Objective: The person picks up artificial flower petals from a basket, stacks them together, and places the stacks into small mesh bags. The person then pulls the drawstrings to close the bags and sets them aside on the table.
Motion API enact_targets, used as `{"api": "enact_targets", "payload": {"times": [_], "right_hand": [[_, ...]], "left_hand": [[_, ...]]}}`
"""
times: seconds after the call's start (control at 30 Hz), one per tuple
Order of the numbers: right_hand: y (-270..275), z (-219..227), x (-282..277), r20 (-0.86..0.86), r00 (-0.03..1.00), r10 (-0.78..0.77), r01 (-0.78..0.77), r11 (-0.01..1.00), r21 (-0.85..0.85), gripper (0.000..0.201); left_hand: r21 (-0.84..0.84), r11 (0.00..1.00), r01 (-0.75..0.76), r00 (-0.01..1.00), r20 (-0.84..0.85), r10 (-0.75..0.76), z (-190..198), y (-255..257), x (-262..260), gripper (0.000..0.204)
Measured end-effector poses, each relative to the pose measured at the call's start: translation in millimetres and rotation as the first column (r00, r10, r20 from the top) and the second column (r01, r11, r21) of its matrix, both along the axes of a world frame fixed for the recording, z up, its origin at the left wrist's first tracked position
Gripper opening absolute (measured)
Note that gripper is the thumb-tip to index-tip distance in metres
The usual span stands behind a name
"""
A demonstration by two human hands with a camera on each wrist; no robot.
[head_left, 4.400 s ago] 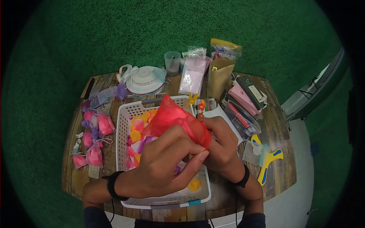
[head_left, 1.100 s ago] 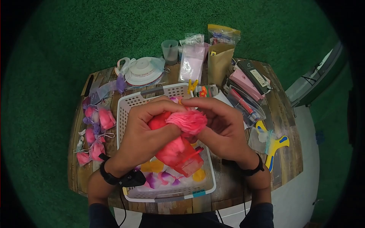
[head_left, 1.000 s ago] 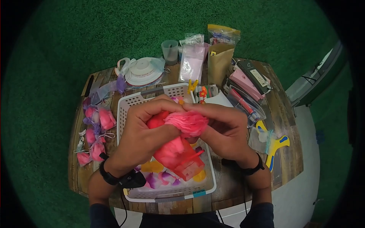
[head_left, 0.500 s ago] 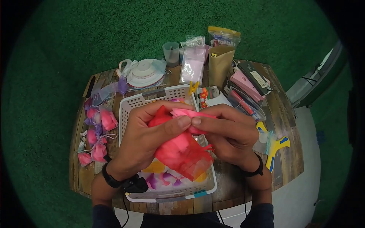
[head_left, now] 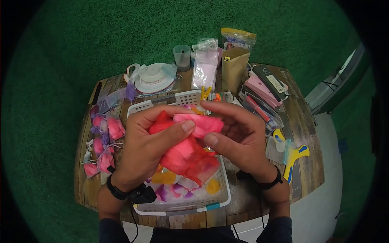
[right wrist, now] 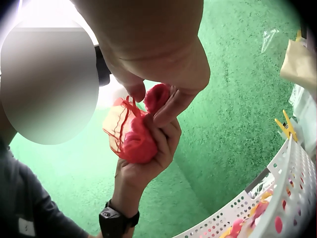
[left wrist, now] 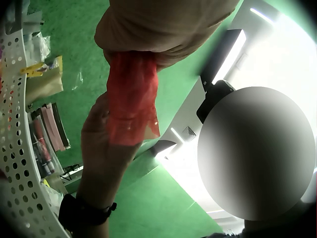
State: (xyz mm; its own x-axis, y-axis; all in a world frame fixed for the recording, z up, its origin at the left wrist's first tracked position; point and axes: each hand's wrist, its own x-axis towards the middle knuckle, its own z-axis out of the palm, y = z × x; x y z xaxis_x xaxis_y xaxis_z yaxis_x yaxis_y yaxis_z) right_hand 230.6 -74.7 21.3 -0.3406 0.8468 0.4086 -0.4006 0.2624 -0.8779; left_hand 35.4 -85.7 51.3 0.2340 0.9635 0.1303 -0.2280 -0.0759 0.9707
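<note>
My left hand [head_left: 152, 141] grips a red sheer pouch [head_left: 202, 168] and pinches a layered pink petal bundle [head_left: 202, 124] between thumb and fingers, above the basket. The right hand [head_left: 243, 139] is beside the bundle's right end, its fingers spread and loosely bent, thumb near the bundle's lower edge. In the right wrist view the pouch [right wrist: 137, 144] lies in the left palm, with pink filling showing through its mesh. The left wrist view shows the pouch [left wrist: 132, 99] hanging below the left hand. Under both hands, the white basket [head_left: 184, 210] contains loose coloured petals [head_left: 212, 186].
Filled pink pouches [head_left: 115, 128] lie at the table's left. Behind the basket stand a ribbon roll [head_left: 154, 79], a plastic cup [head_left: 182, 58], clear packets [head_left: 204, 73] and a brown paper bag [head_left: 235, 71]. Boxes [head_left: 263, 87] and a yellow-blue tool [head_left: 298, 154] are at the right.
Since the earliest view, both hands have gone from the pouch's gathered edge to a pink bundle beside it. In the last half second the right fingers have spread away from the bundle.
</note>
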Motion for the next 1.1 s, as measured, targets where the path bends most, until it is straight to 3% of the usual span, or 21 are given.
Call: {"api": "enact_targets", "payload": {"times": [0.1, 0.17, 0.33, 0.47, 0.53, 0.57, 0.63, 0.7, 0.73, 0.77, 0.83, 0.9, 0.97, 1.1], "right_hand": [[-1.3, 0.7, -2.1, -0.043, 0.999, 0.024, -0.028, 0.996, -0.087, 0.042], [1.2, -5.2, -1.1, 0.044, 0.999, -0.016, 0.017, 1.0, -0.009, 0.033], [1.2, -9.3, -2.4, 0.041, 0.997, -0.067, 0.063, 0.994, 0.09, 0.026], [3.2, -8.0, 1.7, 0.025, 0.992, -0.124, 0.12, 0.985, 0.122, 0.025], [2.5, -1.6, 8.7, -0.012, 0.99, -0.141, 0.141, 0.982, 0.124, 0.024], [2.2, 3.4, 13.5, -0.051, 0.986, -0.16, 0.165, 0.979, 0.124, 0.024], [1.6, 11.3, 24.5, -0.042, 0.985, -0.168, 0.173, 0.971, 0.167, 0.023], [0.8, 15.8, 31.8, -0.01, 0.977, -0.213, 0.206, 0.931, 0.302, 0.023], [-1.6, 21.5, 32.4, 0.099, 0.939, -0.329, 0.263, 0.874, 0.408, 0.028], [0.6, 23.0, 31.9, 0.097, 0.94, -0.328, 0.261, 0.871, 0.416, 0.028], [5.5, 23.5, 30.4, 0.242, 0.82, -0.519, 0.165, 0.619, 0.768, 0.035], [2.8, 18.5, 21.0, 0.232, 0.786, -0.573, 0.193, 0.584, 0.788, 0.041], [-0.1, 16.0, 14.2, 0.281, 0.772, -0.57, 0.181, 0.621, 0.763, 0.031], [2.8, 6.1, 7.3, 0.219, 0.758, -0.615, 0.257, 0.589, 0.767, 0.031]], "left_hand": [[0.076, 0.997, -0.016, 0.996, -0.092, 0.023, -0.7, -0.2, -1.6, 0.018], [0.129, 0.992, -0.014, 0.988, -0.15, 0.034, -1.3, 0.1, -2.1, 0.018], [0.285, 0.958, 0.012, 0.97, -0.235, 0.058, -4.5, 3.2, -3.8, 0.02], [0.238, 0.97, -0.041, 0.975, -0.2, 0.091, -4.5, -0.7, -1.3, 0.021], [0.081, 0.993, -0.081, 0.997, -0.009, 0.082, -9.4, 2.2, -5.4, 0.02], [0.086, 0.992, -0.088, 0.996, -0.005, 0.089, -12.0, 4.6, -6.2, 0.02], [0.003, 0.979, -0.203, 0.955, 0.22, 0.197, -16.9, 10.8, -7.7, 0.022], [-0.017, 0.978, -0.209, 0.939, 0.277, 0.205, -20.2, 15.1, -13.2, 0.024], [-0.045, 0.977, -0.207, 0.921, 0.329, 0.21, -20.0, 16.6, -15.0, 0.027], [-0.036, 0.977, -0.209, 0.92, 0.331, 0.209, -18.6, 17.2, -15.1, 0.027], [-0.107, 0.961, -0.256, 0.887, 0.368, 0.277, -17.0, 17.2, -14.0, 0.037], [-0.104, 0.963, -0.25, 0.885, 0.379, 0.27, -17.6, 16.9, -13.6, 0.038], [-0.105, 0.965, -0.242, 0.884, 0.386, 0.264, -17.6, 16.0, -11.4, 0.038], [-0.024, 0.972, -0.234, 0.915, 0.333, 0.229, -12.0, 7.8, -3.4, 0.034]]}}
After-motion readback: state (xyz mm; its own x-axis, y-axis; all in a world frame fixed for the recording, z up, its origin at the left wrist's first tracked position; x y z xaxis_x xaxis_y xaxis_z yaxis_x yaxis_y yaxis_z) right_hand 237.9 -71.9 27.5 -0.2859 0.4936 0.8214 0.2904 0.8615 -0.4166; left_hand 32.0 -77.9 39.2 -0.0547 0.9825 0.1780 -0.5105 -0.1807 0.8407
